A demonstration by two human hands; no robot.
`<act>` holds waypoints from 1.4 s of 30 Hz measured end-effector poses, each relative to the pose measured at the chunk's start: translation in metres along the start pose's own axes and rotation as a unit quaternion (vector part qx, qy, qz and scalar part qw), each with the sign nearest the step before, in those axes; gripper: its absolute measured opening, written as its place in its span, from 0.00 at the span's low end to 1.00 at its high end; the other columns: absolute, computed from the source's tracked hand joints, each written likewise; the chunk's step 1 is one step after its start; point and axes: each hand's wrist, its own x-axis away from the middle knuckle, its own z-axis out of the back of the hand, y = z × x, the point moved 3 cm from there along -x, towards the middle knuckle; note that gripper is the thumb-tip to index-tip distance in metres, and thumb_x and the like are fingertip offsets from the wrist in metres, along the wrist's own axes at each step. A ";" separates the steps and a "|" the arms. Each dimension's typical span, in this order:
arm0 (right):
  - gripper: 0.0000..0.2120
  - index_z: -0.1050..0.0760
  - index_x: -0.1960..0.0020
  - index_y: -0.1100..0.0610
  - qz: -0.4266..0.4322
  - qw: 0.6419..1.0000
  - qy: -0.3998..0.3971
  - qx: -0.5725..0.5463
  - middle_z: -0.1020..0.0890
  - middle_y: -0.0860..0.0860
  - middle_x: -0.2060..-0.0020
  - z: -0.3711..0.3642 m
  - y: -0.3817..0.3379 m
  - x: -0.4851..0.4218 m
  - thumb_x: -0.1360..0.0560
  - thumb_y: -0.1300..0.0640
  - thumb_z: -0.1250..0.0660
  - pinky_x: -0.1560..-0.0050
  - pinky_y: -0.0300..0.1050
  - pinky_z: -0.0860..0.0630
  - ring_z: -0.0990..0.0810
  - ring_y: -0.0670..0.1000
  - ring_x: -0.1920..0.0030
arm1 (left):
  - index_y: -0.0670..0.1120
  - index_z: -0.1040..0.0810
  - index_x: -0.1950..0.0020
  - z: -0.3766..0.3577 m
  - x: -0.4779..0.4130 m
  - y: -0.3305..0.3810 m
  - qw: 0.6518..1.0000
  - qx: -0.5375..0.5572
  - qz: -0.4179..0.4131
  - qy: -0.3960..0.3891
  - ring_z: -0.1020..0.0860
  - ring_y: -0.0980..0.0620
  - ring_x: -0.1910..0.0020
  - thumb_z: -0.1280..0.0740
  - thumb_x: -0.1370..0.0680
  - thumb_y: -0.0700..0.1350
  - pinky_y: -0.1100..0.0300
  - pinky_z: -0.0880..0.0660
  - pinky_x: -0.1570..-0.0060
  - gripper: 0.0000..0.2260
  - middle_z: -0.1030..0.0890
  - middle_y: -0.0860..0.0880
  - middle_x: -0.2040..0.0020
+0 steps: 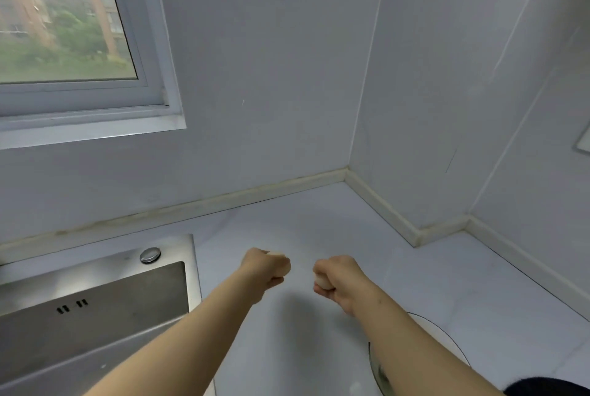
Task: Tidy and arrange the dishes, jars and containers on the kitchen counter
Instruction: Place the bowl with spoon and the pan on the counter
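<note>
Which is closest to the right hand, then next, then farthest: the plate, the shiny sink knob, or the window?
1. Plate, just behind the right hand, under its arm.
2. Sink knob, left, on the sink's rim.
3. Window, high up, far left.

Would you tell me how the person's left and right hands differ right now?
The left hand is beside the sink; the right hand is nearer the plate. A pale item shows atop the left hand; another shows at the right hand's inner side. Both hands are curled tight over the counter.
</note>
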 end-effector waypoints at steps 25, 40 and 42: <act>0.26 0.33 0.32 0.53 0.124 0.921 0.080 0.362 0.26 0.50 0.36 -0.014 0.014 -0.069 0.29 0.62 0.33 0.41 0.42 0.29 0.28 0.53 0.37 | 0.43 0.29 0.40 -0.011 -0.057 -0.001 0.955 -0.280 -0.100 -0.015 0.27 0.50 0.54 0.30 0.26 0.47 0.62 0.29 0.61 0.18 0.27 0.49 0.50; 0.27 0.34 0.32 0.54 0.109 0.918 0.079 0.373 0.28 0.53 0.36 -0.015 0.017 -0.074 0.29 0.61 0.33 0.39 0.43 0.32 0.30 0.55 0.36 | 0.46 0.33 0.29 -0.017 -0.056 -0.005 0.961 -0.249 -0.120 -0.004 0.24 0.49 0.49 0.43 0.22 0.46 0.62 0.28 0.57 0.21 0.24 0.49 0.45; 0.28 0.35 0.32 0.55 0.100 0.919 0.076 0.373 0.28 0.54 0.36 -0.014 0.017 -0.075 0.30 0.60 0.32 0.39 0.43 0.32 0.30 0.56 0.36 | 0.47 0.33 0.29 -0.018 -0.057 -0.006 0.961 -0.249 -0.120 -0.005 0.23 0.49 0.48 0.43 0.22 0.46 0.62 0.28 0.56 0.21 0.23 0.48 0.43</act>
